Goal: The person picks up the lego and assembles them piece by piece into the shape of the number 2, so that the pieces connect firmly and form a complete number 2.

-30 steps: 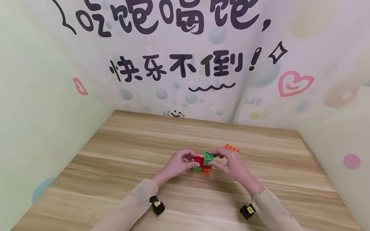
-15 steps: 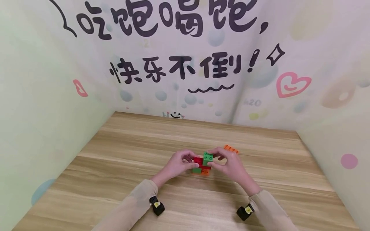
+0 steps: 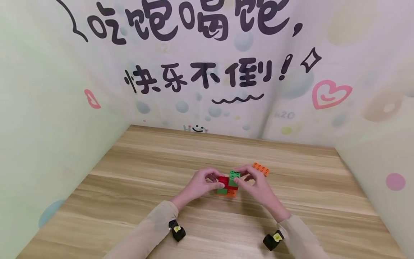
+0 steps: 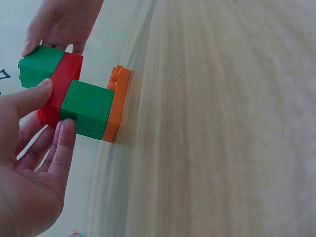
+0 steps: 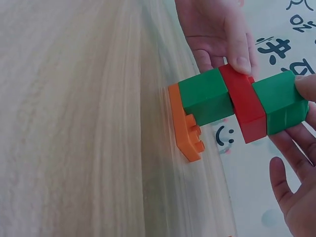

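Note:
A small stack of toy building bricks stands on the wooden table. At its base is an orange plate [image 4: 117,103] with bare studs at one end. A green brick [image 4: 88,109] sits on the plate's left part, and a red brick [image 5: 246,109] lies across the top of it. Another green brick [image 3: 232,176] is on the red brick's right end. My left hand [image 3: 199,186] pinches the red brick's left end between thumb and fingers. With thumb and fingers my right hand [image 3: 259,186] grips the upper green brick from the right.
A loose orange plate [image 3: 261,168] lies on the table [image 3: 161,154] just behind my right hand, partly covered by it. Printed cloth walls [image 3: 181,118] close in the table at the back and both sides. Black wrist cameras [image 3: 177,232] hang at both cuffs.
My right thumb has slid from the lower right edge of the upper green brick onto its front face. The left hand keeps its grip, and the stack stays in place.

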Tool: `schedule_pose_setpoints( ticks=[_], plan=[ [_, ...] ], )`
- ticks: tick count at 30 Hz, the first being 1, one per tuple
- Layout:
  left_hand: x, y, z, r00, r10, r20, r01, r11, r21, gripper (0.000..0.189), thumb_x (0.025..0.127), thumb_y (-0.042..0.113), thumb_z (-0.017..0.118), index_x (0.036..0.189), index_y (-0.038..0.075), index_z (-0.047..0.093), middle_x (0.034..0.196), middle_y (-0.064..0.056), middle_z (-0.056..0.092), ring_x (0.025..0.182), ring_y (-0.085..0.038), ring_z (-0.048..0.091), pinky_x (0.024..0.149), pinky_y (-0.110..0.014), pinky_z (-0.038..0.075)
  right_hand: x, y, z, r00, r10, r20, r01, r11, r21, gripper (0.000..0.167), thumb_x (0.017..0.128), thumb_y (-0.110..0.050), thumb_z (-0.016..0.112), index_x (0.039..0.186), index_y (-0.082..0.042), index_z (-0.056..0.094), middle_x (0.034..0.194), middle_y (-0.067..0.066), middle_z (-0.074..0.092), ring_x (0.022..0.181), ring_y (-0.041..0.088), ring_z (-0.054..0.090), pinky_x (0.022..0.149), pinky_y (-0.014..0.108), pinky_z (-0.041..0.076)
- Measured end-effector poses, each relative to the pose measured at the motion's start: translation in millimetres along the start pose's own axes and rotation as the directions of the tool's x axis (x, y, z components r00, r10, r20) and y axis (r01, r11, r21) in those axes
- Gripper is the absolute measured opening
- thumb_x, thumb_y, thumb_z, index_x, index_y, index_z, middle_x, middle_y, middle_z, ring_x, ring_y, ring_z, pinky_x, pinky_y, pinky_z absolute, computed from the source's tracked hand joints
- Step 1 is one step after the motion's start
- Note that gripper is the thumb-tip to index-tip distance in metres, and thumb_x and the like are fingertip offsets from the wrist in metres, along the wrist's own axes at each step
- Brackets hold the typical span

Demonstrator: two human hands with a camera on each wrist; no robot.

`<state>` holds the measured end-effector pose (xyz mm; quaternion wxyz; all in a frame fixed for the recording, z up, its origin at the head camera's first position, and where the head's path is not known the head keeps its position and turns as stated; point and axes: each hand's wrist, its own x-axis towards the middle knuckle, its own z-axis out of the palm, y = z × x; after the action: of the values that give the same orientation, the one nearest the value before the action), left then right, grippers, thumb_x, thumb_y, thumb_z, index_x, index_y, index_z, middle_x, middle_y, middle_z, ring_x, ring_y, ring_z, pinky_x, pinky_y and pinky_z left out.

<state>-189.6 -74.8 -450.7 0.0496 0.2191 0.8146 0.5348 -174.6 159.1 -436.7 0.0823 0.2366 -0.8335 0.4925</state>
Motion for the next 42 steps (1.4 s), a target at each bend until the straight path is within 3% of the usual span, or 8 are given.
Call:
schedule_pose_setpoints(
  ticks=[9,17,23,28,32,35,38,42],
  plan=[
    [-0.5,1.2,-1.6,1.000,-0.001,-0.001,0.001,1.000,-0.005,0.022,0.085,0.016,0.078,0.106,0.010,0.072,0.105,-0.009,0.072,0.083,-0.009,0.063,0.073,-0.022,0.054,0.7,-9,-2,0.999,0.038,0.018,-0.038,0.999,-0.017,0.024,0.091,-0.022,0.072,0.115,-0.018,0.067,0.110,0.001,0.070,0.097,0.014,0.060,0.083,0.027,0.050],
    [-0.8,-1.5,0.1,1.000,-0.005,0.005,0.005,1.000,-0.021,0.024,0.085,0.016,0.078,0.106,0.008,0.071,0.106,-0.012,0.071,0.084,-0.012,0.064,0.073,-0.021,0.054,0.6,5,-7,0.999,-0.013,0.031,0.014,1.000,-0.018,0.026,0.095,-0.018,0.066,0.121,-0.015,0.066,0.116,0.000,0.070,0.103,0.013,0.062,0.087,0.029,0.052],
    [-0.9,-1.6,0.4,1.000,-0.020,0.003,0.020,1.000,-0.011,0.024,0.085,0.017,0.078,0.107,0.010,0.071,0.106,-0.010,0.071,0.083,-0.010,0.063,0.074,-0.021,0.054,10.4,13,-22,0.999,-0.053,-0.004,0.053,0.999,-0.009,0.028,0.096,-0.010,0.063,0.123,-0.012,0.065,0.116,0.006,0.071,0.103,0.012,0.062,0.087,0.025,0.050],
    [-1.3,-1.2,1.3,1.000,-0.030,0.004,0.031,0.999,-0.011,0.025,0.085,0.016,0.078,0.109,0.011,0.071,0.106,-0.008,0.071,0.084,-0.010,0.063,0.074,-0.023,0.054,19.6,20,-38,0.997,-0.053,-0.056,0.049,0.996,-0.071,0.029,0.094,-0.011,0.066,0.123,-0.010,0.065,0.115,0.010,0.071,0.100,0.013,0.062,0.081,0.022,0.051],
    [-0.7,-0.3,1.7,1.000,-0.026,0.001,0.026,1.000,-0.016,0.027,0.085,0.017,0.078,0.110,0.010,0.071,0.108,-0.010,0.071,0.085,-0.012,0.063,0.072,-0.021,0.053,26.9,32,-51,0.995,-0.031,-0.100,0.018,0.991,-0.129,0.033,0.092,-0.012,0.069,0.125,-0.010,0.065,0.117,0.011,0.071,0.103,0.023,0.063,0.083,0.031,0.050],
    [-1.8,4.2,1.1,1.000,-0.020,0.001,0.020,0.999,-0.027,0.028,0.086,0.015,0.077,0.111,0.007,0.071,0.109,-0.013,0.070,0.086,-0.016,0.063,0.071,-0.020,0.052,29.5,41,-59,0.995,0.003,-0.103,-0.019,0.988,-0.154,0.035,0.092,-0.018,0.070,0.126,-0.012,0.064,0.119,0.009,0.071,0.105,0.019,0.062,0.086,0.041,0.049],
    [-2.5,3.7,1.2,1.000,-0.017,0.004,0.017,0.999,-0.029,0.028,0.086,0.015,0.077,0.112,0.007,0.071,0.110,-0.014,0.070,0.087,-0.016,0.063,0.072,-0.020,0.052,29.3,48,-64,0.996,0.020,-0.088,-0.035,0.984,-0.175,0.037,0.092,-0.023,0.071,0.126,-0.013,0.064,0.121,0.006,0.069,0.107,0.019,0.061,0.088,0.044,0.047],
    [-1.7,-2.3,1.0,1.000,-0.015,0.003,0.015,1.000,-0.009,0.027,0.086,0.017,0.077,0.111,0.010,0.071,0.109,-0.011,0.070,0.085,-0.010,0.062,0.073,-0.021,0.053,29.6,57,-67,0.997,0.033,-0.067,-0.046,0.978,-0.204,0.040,0.090,-0.018,0.074,0.128,-0.011,0.063,0.125,0.010,0.067,0.110,0.028,0.058,0.091,0.046,0.045]
  ],
)
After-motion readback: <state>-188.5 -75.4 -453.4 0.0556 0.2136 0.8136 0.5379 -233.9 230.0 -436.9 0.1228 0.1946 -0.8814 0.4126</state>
